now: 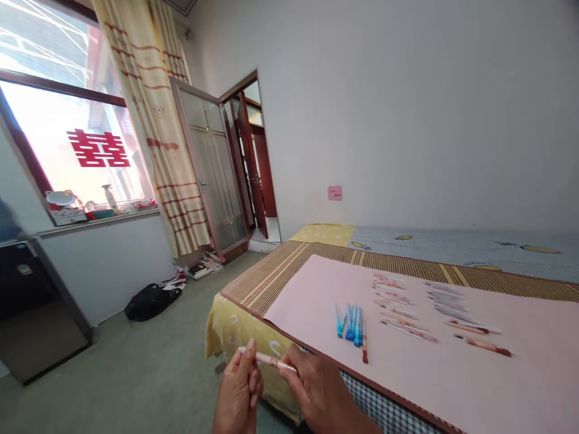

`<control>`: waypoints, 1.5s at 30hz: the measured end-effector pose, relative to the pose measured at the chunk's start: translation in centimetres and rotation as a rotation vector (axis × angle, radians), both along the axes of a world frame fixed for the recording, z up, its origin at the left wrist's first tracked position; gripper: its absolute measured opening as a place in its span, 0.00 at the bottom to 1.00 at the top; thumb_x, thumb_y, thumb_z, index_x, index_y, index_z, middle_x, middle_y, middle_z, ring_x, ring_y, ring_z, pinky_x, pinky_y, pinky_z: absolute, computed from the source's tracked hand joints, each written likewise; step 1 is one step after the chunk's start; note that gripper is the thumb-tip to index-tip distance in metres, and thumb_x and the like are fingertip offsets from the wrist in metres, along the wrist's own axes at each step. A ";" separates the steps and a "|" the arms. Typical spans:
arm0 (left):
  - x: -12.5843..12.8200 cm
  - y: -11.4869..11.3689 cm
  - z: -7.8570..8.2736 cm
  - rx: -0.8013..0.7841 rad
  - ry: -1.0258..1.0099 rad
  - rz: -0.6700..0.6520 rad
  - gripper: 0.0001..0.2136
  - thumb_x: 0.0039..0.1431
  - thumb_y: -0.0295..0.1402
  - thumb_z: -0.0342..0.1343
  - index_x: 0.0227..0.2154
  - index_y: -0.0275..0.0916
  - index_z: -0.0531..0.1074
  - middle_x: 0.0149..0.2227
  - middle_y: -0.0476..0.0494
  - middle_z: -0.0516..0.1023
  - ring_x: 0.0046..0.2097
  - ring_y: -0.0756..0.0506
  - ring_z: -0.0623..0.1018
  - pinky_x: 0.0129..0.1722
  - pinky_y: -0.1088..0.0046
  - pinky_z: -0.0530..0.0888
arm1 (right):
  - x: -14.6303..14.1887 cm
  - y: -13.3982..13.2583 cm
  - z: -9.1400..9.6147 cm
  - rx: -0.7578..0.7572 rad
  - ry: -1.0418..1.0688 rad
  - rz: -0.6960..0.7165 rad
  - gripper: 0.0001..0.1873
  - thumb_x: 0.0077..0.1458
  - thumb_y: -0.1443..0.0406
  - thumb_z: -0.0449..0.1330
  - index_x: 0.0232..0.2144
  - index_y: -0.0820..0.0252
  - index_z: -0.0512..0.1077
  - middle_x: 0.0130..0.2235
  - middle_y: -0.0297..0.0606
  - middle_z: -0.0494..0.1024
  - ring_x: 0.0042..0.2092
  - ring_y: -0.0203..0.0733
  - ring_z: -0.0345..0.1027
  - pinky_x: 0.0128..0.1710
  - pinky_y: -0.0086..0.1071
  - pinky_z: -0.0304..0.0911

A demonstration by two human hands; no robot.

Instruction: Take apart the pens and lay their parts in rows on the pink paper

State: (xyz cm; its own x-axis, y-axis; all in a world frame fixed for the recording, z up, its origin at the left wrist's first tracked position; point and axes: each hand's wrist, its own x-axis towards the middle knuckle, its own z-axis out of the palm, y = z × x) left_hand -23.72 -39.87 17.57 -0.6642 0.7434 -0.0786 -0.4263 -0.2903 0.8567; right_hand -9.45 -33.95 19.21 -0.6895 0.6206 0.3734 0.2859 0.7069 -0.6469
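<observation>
Both of my hands are low in the frame, in front of the bed's near corner. My left hand (239,392) and my right hand (319,392) pinch the two ends of one pink-and-white pen (269,360), held level between them. On the bed lies a pale pink sheet (316,289). Several blue pens (349,320) lie side by side on it, with a brown pen (364,343) beside them. Further right are rows of pink pens (398,307) and grey pens (447,301), plus reddish-brown ones (482,345).
The bed (253,283) has a striped bamboo mat and yellow bedding. A black bag (151,300) and books (203,268) lie on the floor by the curtain. A dark cabinet (31,313) stands at left. An open door (212,175) is behind.
</observation>
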 end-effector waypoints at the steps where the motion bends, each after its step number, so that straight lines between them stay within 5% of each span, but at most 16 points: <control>1: 0.6 0.5 -0.1 0.005 -0.001 -0.011 0.24 0.41 0.47 0.72 0.21 0.40 0.60 0.15 0.63 0.55 0.16 0.59 0.50 0.12 0.84 0.52 | 0.5 0.2 -0.2 0.018 0.007 -0.024 0.13 0.67 0.61 0.47 0.33 0.55 0.68 0.29 0.33 0.76 0.31 0.38 0.69 0.30 0.29 0.50; 6: 2.8 2.3 -0.5 0.008 -0.021 -0.075 0.23 0.41 0.47 0.72 0.21 0.39 0.63 0.14 0.63 0.55 0.16 0.59 0.49 0.12 0.84 0.50 | 2.8 1.1 -0.9 0.024 0.017 -0.077 0.12 0.67 0.62 0.47 0.32 0.55 0.66 0.31 0.34 0.76 0.32 0.38 0.70 0.31 0.29 0.52; 9: 3.6 2.6 -0.6 0.058 0.030 -0.140 0.19 0.48 0.47 0.68 0.25 0.38 0.69 0.17 0.57 0.64 0.19 0.56 0.59 0.18 0.82 0.60 | 4.0 1.5 -0.8 -0.061 0.048 -0.082 0.11 0.66 0.61 0.49 0.33 0.56 0.67 0.30 0.32 0.75 0.32 0.37 0.68 0.31 0.28 0.52; 14: 3.9 3.1 -0.8 0.107 0.137 -0.194 0.17 0.51 0.46 0.66 0.32 0.36 0.77 0.20 0.53 0.71 0.22 0.54 0.64 0.25 0.79 0.66 | 6.5 2.4 -0.6 -0.367 0.188 0.001 0.08 0.60 0.62 0.56 0.39 0.58 0.72 0.32 0.32 0.74 0.34 0.37 0.67 0.33 0.28 0.57; 17: 3.8 3.5 -1.0 0.116 0.097 -0.180 0.15 0.51 0.44 0.67 0.32 0.36 0.77 0.21 0.53 0.71 0.23 0.54 0.64 0.24 0.80 0.65 | 8.1 3.2 -0.9 -0.556 0.289 0.046 0.20 0.53 0.62 0.62 0.50 0.58 0.71 0.42 0.37 0.76 0.38 0.38 0.69 0.36 0.29 0.63; 20: 3.7 3.7 -1.3 0.119 0.058 -0.176 0.15 0.51 0.44 0.67 0.33 0.36 0.78 0.21 0.53 0.71 0.23 0.54 0.65 0.24 0.81 0.66 | 9.3 3.8 -1.3 -0.669 0.342 0.071 0.24 0.55 0.56 0.61 0.51 0.60 0.71 0.41 0.39 0.76 0.31 0.36 0.69 0.31 0.30 0.64; 24: 3.8 3.7 -1.3 0.131 0.050 -0.173 0.15 0.52 0.43 0.66 0.33 0.35 0.78 0.21 0.53 0.70 0.22 0.55 0.65 0.24 0.81 0.66 | 9.8 3.6 -0.8 -0.633 0.366 0.006 0.19 0.57 0.53 0.58 0.40 0.62 0.74 0.31 0.36 0.76 0.25 0.35 0.68 0.25 0.29 0.60; 31: 4.1 3.3 -1.0 0.125 -0.015 -0.155 0.14 0.47 0.41 0.70 0.30 0.36 0.78 0.22 0.51 0.73 0.23 0.54 0.68 0.24 0.81 0.68 | 9.4 2.8 0.0 -0.478 0.357 -0.037 0.05 0.54 0.63 0.60 0.34 0.59 0.73 0.30 0.33 0.74 0.30 0.37 0.69 0.33 0.30 0.63; 38: 4.5 3.1 -1.1 0.119 0.004 -0.166 0.14 0.50 0.43 0.68 0.33 0.36 0.79 0.24 0.50 0.74 0.25 0.53 0.69 0.27 0.79 0.70 | 9.4 2.3 -0.2 -0.358 0.214 -0.064 0.19 0.66 0.51 0.47 0.30 0.56 0.64 0.25 0.27 0.63 0.28 0.35 0.58 0.29 0.29 0.55; 45: 4.9 3.1 -1.0 0.111 0.046 -0.197 0.15 0.50 0.44 0.67 0.32 0.37 0.78 0.23 0.50 0.73 0.25 0.53 0.68 0.26 0.79 0.69 | 9.6 2.5 -1.4 -0.417 0.235 -0.106 0.26 0.67 0.47 0.41 0.34 0.56 0.70 0.30 0.33 0.70 0.33 0.38 0.64 0.37 0.31 0.60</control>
State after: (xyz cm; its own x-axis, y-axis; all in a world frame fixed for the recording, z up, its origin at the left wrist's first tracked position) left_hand -18.85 -36.79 16.62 -0.5060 0.8617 0.0383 -0.4451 -0.2990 0.8441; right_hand 0.13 -31.48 17.77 -0.5414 0.8125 0.2160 0.1549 0.3490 -0.9242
